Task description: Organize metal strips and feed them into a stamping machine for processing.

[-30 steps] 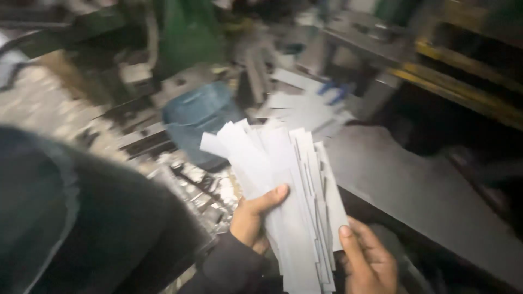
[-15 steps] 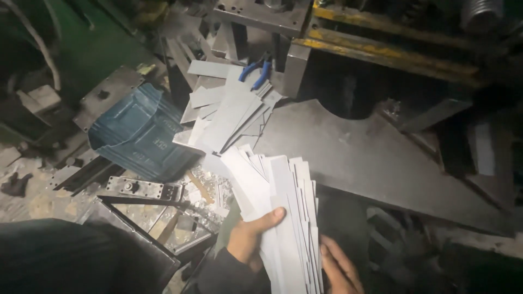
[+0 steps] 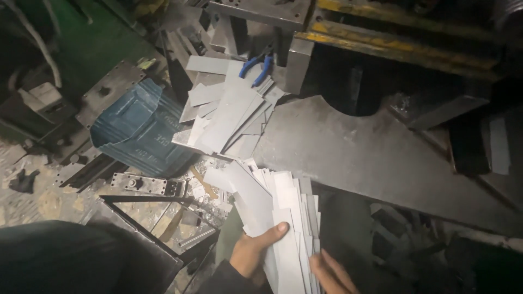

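Stack of grey sheet-metal strips (image 3: 278,218): fanned, held at near centre, just off the near edge of the steel press table (image 3: 376,158). Left hand (image 3: 251,253) grips the stack from the left, thumb pressed across the top strip, fingers hidden beneath. Right hand (image 3: 329,272) lies against the stack's right edge, fingers straight and together; whether it grips, cannot tell. Farther off, a loose pile of similar strips (image 3: 229,117) lies at the table's left end, blue-handled pliers (image 3: 256,65) at its far side. Dented blue metal container (image 3: 136,130) just left of that pile.
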